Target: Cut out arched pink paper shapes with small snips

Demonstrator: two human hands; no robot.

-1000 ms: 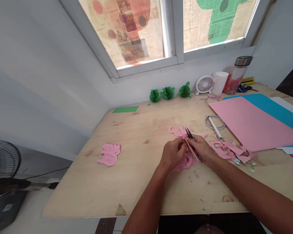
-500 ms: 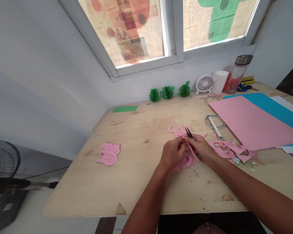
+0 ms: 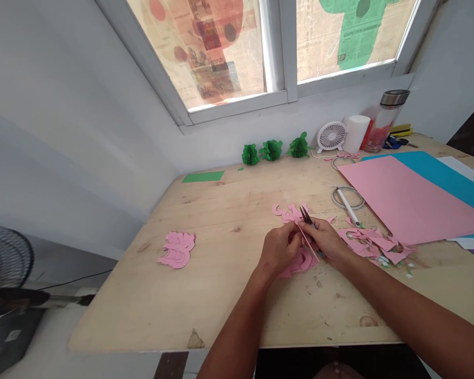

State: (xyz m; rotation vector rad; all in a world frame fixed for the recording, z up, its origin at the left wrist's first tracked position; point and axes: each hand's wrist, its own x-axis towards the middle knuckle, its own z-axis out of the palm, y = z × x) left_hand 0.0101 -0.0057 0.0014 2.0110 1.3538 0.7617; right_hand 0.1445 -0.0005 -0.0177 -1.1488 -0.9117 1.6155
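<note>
My left hand [image 3: 279,246] pinches a pink paper piece [image 3: 310,246], seen nearly edge-on. Opposite it, my right hand [image 3: 324,238] is closed around dark scissors [image 3: 305,215] whose blades point away from me, slightly apart; its fingertips also touch the paper. Under the hands lie more pink paper cutouts [image 3: 298,266], partly hidden. Just beyond the fingers sits a small heap of curved pink offcuts [image 3: 288,211]. A stack of pink scalloped cutouts [image 3: 177,249] rests on the table at the left.
Pink scraps [image 3: 373,243] lie right of my hands, near a white pen [image 3: 348,207] and a wire ring [image 3: 334,200]. Large pink sheets [image 3: 414,200] overlap blue ones at right. Green paper ornaments [image 3: 270,150], a small fan [image 3: 332,136] and a glass bottle [image 3: 384,123] stand along the wall.
The pink paper between my hands has tilted slightly, showing a thinner edge. Both hands and the scissors stay almost in place.
</note>
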